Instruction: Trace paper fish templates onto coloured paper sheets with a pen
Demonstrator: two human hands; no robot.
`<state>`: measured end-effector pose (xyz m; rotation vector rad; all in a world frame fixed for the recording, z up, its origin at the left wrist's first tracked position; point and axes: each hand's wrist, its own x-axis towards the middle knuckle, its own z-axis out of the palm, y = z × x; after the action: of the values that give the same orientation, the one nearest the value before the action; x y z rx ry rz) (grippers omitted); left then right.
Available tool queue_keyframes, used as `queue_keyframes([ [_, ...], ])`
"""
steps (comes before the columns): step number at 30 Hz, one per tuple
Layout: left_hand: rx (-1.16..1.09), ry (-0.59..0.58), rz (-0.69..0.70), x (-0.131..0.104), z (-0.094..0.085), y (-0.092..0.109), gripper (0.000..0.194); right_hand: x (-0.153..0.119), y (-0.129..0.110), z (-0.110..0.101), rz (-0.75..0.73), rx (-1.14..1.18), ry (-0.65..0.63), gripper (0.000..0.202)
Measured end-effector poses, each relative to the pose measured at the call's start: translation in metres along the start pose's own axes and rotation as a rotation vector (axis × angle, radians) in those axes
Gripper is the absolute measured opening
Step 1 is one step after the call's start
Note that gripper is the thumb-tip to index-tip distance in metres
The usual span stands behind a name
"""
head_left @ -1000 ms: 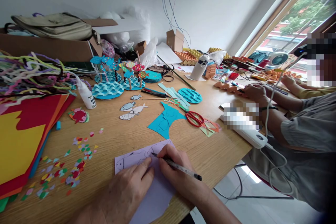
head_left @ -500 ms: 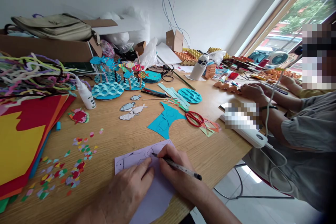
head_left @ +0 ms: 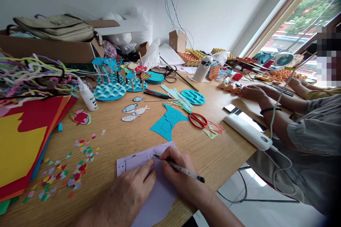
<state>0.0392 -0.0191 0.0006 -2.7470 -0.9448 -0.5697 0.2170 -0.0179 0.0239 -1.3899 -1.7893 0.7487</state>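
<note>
In the head view, the right hand point(head_left: 183, 178) pinches a clear-barrelled black pen point(head_left: 187, 172) between closed fingers, its tip at black-inked fish outlines point(head_left: 123, 166) on a light purple paper sheet point(head_left: 157, 204) by the wooden table's point(head_left: 229, 149) near edge. The left hand point(head_left: 131, 188) lies palm-down across the sheet, fingers extended, gripping nothing, probably to stop it slipping.

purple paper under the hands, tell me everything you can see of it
The purple paper looks like thin, plain card, lying flat on the wooden table. Fish-like outlines in dark line run along its far edge, the left one with an eye. Its lower right edge looks uneven. The left hand rests on it; the right hand holds a pen at the right-hand outline. Hands and frame edge hide the rest.
</note>
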Motion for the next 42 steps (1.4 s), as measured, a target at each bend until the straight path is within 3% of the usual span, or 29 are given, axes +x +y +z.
queue_keyframes([
  [12, -0.016, 0.013, 0.065, 0.002, -0.004, -0.003, 0.050, 0.000, 0.002, 0.000, -0.010, 0.005, -0.011, 0.015],
  [21, -0.052, 0.008, -0.022, -0.004, 0.007, 0.001, 0.047, 0.000, 0.001, -0.001, -0.011, -0.002, -0.008, 0.016],
  [42, -0.021, -0.023, 0.015, -0.002, 0.003, 0.001, 0.052, 0.000, -0.001, -0.001, 0.009, -0.006, -0.018, 0.014],
])
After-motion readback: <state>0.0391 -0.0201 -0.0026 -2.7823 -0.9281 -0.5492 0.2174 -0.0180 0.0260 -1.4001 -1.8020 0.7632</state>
